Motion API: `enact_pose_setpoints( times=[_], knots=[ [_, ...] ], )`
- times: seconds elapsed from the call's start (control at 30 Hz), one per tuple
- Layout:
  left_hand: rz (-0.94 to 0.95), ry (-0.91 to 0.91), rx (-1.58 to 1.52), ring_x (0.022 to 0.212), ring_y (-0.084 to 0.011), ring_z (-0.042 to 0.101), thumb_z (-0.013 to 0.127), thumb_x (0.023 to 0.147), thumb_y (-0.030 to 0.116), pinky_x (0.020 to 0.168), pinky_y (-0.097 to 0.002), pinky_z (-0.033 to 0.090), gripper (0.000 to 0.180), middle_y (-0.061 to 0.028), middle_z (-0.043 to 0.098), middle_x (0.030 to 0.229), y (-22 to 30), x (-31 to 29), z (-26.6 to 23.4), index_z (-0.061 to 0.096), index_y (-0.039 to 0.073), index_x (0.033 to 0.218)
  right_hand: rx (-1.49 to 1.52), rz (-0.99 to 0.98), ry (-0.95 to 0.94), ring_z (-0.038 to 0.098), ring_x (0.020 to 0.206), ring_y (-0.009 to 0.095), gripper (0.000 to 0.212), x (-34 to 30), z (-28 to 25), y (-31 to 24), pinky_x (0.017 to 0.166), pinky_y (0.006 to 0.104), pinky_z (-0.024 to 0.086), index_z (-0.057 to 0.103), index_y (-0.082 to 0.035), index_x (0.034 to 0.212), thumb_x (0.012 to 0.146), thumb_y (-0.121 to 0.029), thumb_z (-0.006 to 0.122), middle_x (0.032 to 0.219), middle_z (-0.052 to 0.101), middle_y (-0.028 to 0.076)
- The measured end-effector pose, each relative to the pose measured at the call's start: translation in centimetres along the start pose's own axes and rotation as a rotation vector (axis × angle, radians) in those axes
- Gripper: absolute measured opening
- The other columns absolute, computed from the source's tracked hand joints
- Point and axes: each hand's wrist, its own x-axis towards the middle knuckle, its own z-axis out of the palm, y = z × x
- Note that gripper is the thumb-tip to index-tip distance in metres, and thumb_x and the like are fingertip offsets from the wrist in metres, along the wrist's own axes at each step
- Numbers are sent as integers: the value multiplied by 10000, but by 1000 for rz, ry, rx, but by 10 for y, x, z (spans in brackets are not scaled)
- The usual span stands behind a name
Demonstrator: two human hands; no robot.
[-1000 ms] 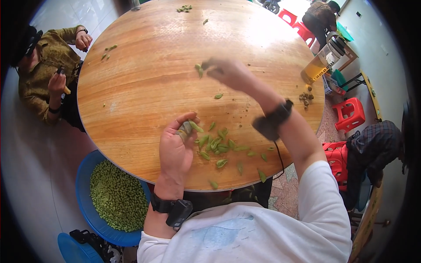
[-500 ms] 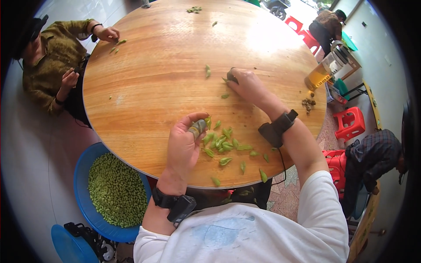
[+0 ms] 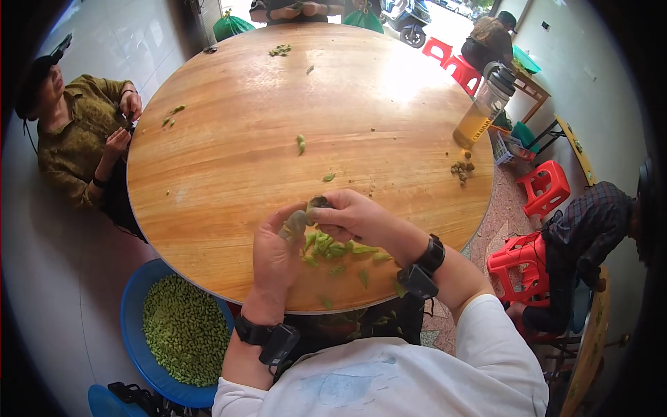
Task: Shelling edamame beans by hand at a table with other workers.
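My left hand (image 3: 273,250) and my right hand (image 3: 353,217) meet over the near part of the round wooden table (image 3: 229,160). Both are closed, fingertips pinched together. A greyish cover sits on my left thumb, a dark one on a right digit. The green bean pod gathered by my right fingers is hidden between them; what my left fingers grip does not show clearly. Just beneath the hands lies a loose pile of green bean pods (image 3: 326,248). Single pods lie farther out, one (image 3: 328,177) just past my right hand and another (image 3: 301,144) beyond.
A blue basin (image 3: 132,333) of shelled green beans stands below the table's left edge. A bottle of amber drink (image 3: 474,124) and small brown lumps (image 3: 461,171) are at the right. People sit at the left and far side; others bend at the right near red stools (image 3: 543,187).
My right hand has come back from mid-table to meet my left; the pod by its fingers has left the table. The view has tilted up, and the person at left has drawn a hand back.
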Motion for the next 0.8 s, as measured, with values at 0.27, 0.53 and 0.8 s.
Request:
enact_pose_setpoints(
  times=[0.27, 0.53, 0.8],
  knots=[
    [19, -118, -54, 821, -83, 588, 549, 822, -44, 672, -183, 471, 257, -41, 625, 940, 0, -1, -7, 586, 8, 1071, -58, 8, -38, 350, 486, 28, 260, -5, 4, -1, 421, 196, 255, 542, -50, 814, 944, -272, 508, 588, 415, -55],
    [125, 150, 152, 663, -59, 548, 543, 837, -21, 511, -162, 422, 162, 2, 594, 840, -1, 1, -4, 554, 57, 978, -280, -133, -71, 409, 506, 67, 296, -3, 3, 7, 467, 247, 338, 484, -35, 757, 963, -231, 403, 595, 467, -25],
    [146, 133, 142, 674, -78, 540, 542, 795, -83, 527, -164, 400, 188, -17, 601, 837, -9, 1, -1, 599, 29, 934, -456, -230, 95, 402, 505, 77, 224, -7, 10, 10, 452, 257, 328, 507, -14, 781, 926, -175, 451, 578, 455, -13]
  ],
)
